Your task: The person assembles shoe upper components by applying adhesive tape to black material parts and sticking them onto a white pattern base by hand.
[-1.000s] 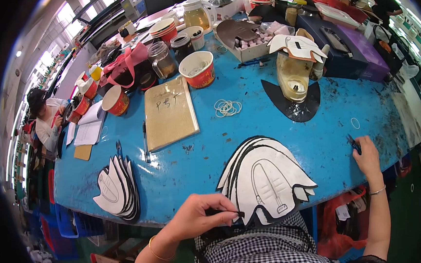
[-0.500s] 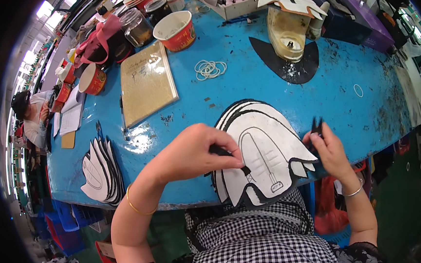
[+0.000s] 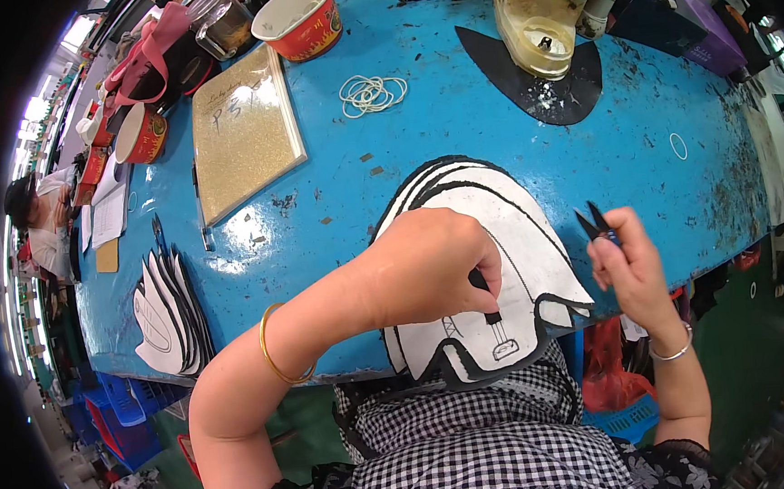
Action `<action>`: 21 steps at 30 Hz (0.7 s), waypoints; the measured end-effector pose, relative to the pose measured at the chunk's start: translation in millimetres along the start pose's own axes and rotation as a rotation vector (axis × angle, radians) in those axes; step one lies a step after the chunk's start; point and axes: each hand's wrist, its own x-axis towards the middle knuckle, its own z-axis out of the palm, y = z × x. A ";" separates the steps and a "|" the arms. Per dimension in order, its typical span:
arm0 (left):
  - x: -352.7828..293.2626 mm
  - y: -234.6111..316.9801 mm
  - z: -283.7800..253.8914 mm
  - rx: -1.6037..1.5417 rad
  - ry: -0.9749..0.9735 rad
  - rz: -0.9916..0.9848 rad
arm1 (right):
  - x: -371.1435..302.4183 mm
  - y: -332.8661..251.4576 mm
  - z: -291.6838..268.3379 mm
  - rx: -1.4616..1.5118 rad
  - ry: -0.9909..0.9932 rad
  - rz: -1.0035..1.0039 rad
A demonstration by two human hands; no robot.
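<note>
A stack of white, black-edged shoe-upper pieces lies at the table's near edge, right before me. Stitched and drawn lines show on the top piece. My left hand is over the middle of that piece, its fingers pinching a small black strip. The strip's lower end meets the drawn line just above a small buckle-like outline. Part of the strip is hidden by the fingers. To the right of the stack, my right hand is closed around black thread snips, their blades apart and pointing away from me.
Further shoe-upper pieces form a pile at the left. Beyond are a gold notebook, pale rubber bands, a red paper bowl and a yellowish stand on a black piece. Another person sits far left.
My left hand has moved right with the black strip, from the left side of the top piece to its middle. My right hand has turned slightly with the snips. The view has shifted.
</note>
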 end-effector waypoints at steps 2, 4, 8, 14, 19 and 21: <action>-0.3 -1.2 3.7 0.019 0.016 0.011 | 0.7 -11.2 -4.6 0.028 -0.014 -0.045; -1.1 -1.0 5.2 0.069 0.040 0.019 | 4.7 -23.0 0.1 -0.303 -0.303 -0.464; 0.9 -0.7 5.8 0.092 0.042 0.025 | 16.0 -27.6 24.6 -0.772 -0.396 -0.804; -0.1 2.5 7.7 0.179 0.077 0.056 | 31.1 -30.4 18.0 -0.644 -0.590 -0.792; -5.3 -9.7 -3.2 0.144 0.119 0.041 | 34.3 -30.9 23.6 -0.694 -0.497 -0.792; -5.9 -8.9 -8.2 0.140 0.079 0.002 | 34.6 -29.8 27.3 -0.714 -0.488 -0.799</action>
